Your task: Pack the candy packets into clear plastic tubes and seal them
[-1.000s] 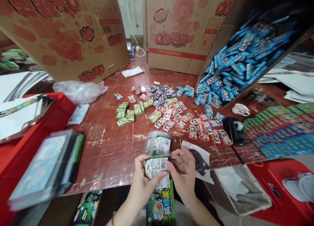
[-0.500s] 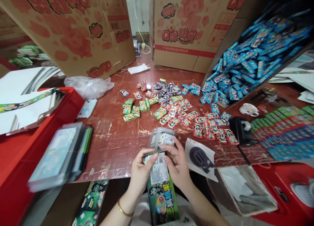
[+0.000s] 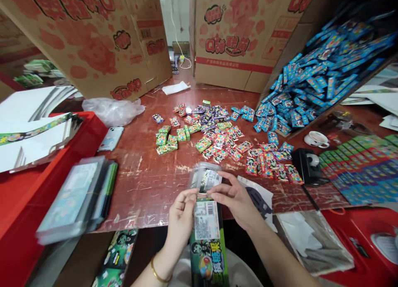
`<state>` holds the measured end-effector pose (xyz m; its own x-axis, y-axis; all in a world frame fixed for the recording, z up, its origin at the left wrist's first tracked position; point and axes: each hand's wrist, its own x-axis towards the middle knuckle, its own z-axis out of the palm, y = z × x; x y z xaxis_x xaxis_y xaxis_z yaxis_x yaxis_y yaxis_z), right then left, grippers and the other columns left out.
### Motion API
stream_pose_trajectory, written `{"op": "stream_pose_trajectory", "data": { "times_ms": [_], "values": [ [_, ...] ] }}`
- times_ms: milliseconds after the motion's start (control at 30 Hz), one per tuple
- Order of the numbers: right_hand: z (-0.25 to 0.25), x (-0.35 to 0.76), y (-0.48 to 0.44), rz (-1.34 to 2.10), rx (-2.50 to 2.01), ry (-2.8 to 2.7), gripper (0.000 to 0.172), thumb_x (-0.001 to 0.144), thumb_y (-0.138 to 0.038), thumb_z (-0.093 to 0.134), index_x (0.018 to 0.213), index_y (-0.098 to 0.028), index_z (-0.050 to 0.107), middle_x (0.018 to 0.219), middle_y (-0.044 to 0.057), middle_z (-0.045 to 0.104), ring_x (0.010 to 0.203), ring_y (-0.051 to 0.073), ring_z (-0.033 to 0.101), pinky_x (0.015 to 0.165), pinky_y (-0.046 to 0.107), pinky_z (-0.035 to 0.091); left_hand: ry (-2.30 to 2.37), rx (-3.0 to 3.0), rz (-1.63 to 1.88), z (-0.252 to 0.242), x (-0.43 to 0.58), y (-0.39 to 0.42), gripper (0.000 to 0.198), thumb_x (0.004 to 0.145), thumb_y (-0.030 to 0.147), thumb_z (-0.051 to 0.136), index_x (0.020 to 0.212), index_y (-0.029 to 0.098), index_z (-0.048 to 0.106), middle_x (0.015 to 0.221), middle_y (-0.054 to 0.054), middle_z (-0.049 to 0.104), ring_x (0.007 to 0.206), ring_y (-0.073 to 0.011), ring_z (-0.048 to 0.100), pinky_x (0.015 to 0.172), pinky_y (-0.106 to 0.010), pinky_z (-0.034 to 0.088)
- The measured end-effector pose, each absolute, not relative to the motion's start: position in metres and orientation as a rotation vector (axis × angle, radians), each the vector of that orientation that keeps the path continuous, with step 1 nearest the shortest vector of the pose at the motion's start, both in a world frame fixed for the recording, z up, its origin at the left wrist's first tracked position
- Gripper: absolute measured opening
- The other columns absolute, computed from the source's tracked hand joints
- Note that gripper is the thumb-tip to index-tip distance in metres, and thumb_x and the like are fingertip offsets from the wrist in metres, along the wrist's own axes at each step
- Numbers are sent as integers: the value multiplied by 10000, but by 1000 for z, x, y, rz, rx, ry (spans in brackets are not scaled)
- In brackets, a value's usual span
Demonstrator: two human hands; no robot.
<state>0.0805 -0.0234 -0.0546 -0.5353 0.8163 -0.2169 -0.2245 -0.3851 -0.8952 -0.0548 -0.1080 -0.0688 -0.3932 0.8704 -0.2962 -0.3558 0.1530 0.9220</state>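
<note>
A green and black printed candy box (image 3: 208, 254) with a white barcode label stands upright at the table's front edge, close to my body. My left hand (image 3: 183, 212) is closed in a pinch at its top left corner. My right hand (image 3: 236, 200) has its fingers stretched out and apart over the top right of the box, the fingertips by a clear plastic case (image 3: 199, 171). This case, with a label showing inside, lies on the table just beyond the box. My fingers partly cover the box's top edge.
Small candy packets (image 3: 217, 137) lie heaped mid-table. A carton tipped at the right spills blue packets (image 3: 311, 88). A tape dispenser (image 3: 307, 166) and a white cup (image 3: 315, 139) stand nearby. Clear cases (image 3: 71, 200), a phone (image 3: 111, 138) and a red bin (image 3: 90, 131) are at the left.
My right hand has lifted off the label and moved right and outward, its fingers spreading. My left hand has shifted slightly, now pinching. The candy box sits slightly lower, its label more exposed.
</note>
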Motion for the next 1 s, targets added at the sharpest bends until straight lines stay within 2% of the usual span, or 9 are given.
{"op": "stream_pose_trajectory", "data": {
  "times_ms": [67,233,300,433,567,633,733,867,1000],
  "values": [
    [-56,84,-21,1972,-907,-1126,579,684,-215,757,1153,-231,417,807,13,723,771,182,672,784,342,468,1375,549,1475,-71,-52,-106,259,827,413,570,948,186,606,789,-40,708,657,-175,645,643,-292,502],
    [-65,92,-27,1859,-975,-1193,518,721,-272,734,1138,-223,430,798,18,721,820,205,669,817,362,469,1465,786,1536,-80,-41,-103,215,873,392,509,807,202,584,950,-47,666,909,-190,614,845,-324,462],
    [-70,95,-34,1748,-988,-1273,478,758,-298,701,1151,-235,437,825,23,717,845,214,660,811,360,474,1435,816,1522,-82,-38,-100,160,830,365,586,815,213,539,978,-41,651,918,-190,612,816,-317,473],
    [-72,103,-33,1576,-963,-1456,338,822,-290,623,1133,-254,495,870,31,683,897,210,629,850,357,458,1358,824,1390,-80,-34,-94,271,729,312,705,859,223,484,853,-3,646,748,-170,628,688,-294,495],
    [-59,112,-7,1370,-934,-1620,42,792,-244,639,814,-225,609,931,39,584,904,192,566,800,309,451,1427,867,1302,-76,-31,-89,297,702,314,721,859,218,488,701,49,579,579,-127,562,592,-257,464],
    [-49,114,6,1401,-882,-1741,77,790,-222,628,724,-211,591,843,22,569,821,173,558,744,291,445,1455,891,1279,-76,-29,-86,301,695,307,721,859,215,486,685,54,564,564,-122,542,569,-245,446],
    [-35,113,17,1526,-832,-1913,67,798,-206,600,733,-205,585,704,-9,559,670,145,531,639,267,425,1500,942,1269,-76,-28,-83,295,682,287,720,857,210,496,695,51,568,596,-130,543,587,-245,436],
    [-28,112,23,1567,-741,-2147,69,803,-205,582,739,-197,605,679,-17,569,617,132,518,579,246,399,1583,1045,1273,-77,-27,-81,280,657,269,726,852,203,537,779,20,613,742,-173,584,699,-280,437],
    [-29,113,27,1550,-678,-2286,59,803,-190,572,765,-195,616,665,-22,562,593,123,506,556,234,383,1601,1084,1247,-78,-26,-80,273,663,267,716,864,199,545,798,5,630,795,-197,597,749,-308,434]
  ]
}}
